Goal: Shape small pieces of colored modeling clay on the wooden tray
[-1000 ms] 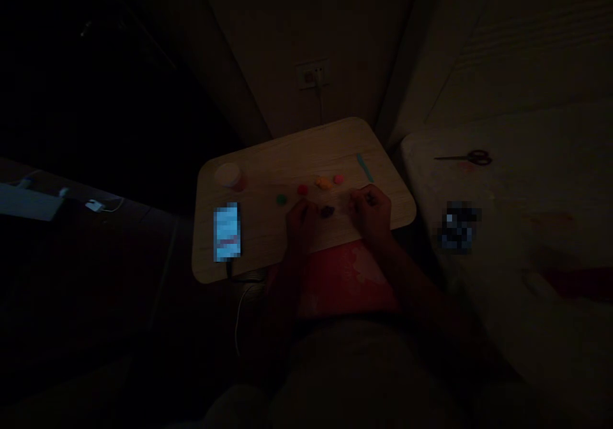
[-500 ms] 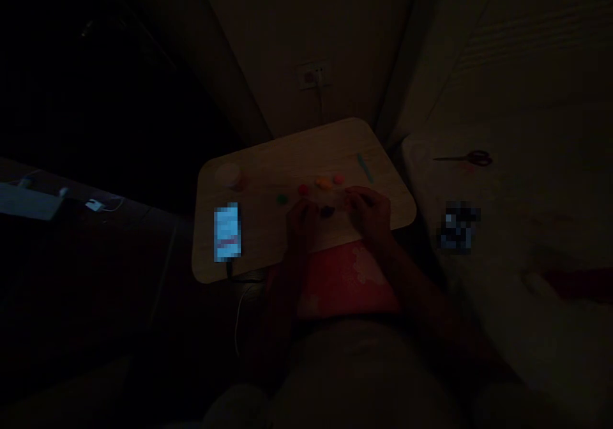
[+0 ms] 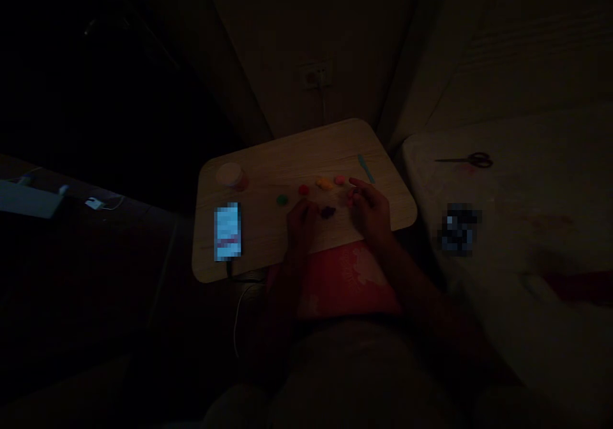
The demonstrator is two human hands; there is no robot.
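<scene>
In dim light my right hand [image 3: 372, 210] holds a small pinkish-red lump of modelling clay [image 3: 351, 198] in its fingertips, with the index finger raised off it. My left hand [image 3: 301, 218] rests at the table's near side, fingers curled together; whatever they hold is hidden. Between the hands lies a dark purple lump [image 3: 327, 212] on the wooden table [image 3: 268, 237]. Just beyond them sit a green lump [image 3: 282, 200], a red lump [image 3: 304, 189], a yellow-orange lump [image 3: 324, 184] and a pink lump [image 3: 340, 180].
A blue plastic stick [image 3: 366, 168] lies at the far right of the table. A lidded tub [image 3: 230, 175] and a lit phone [image 3: 227, 232] with a cable are on its left. Scissors [image 3: 472, 159] and a blurred dark object [image 3: 458, 228] lie on the pale surface at right.
My right index finger has lifted and straightened, and the pinkish lump shows more clearly in the fingers. My left hand has barely moved.
</scene>
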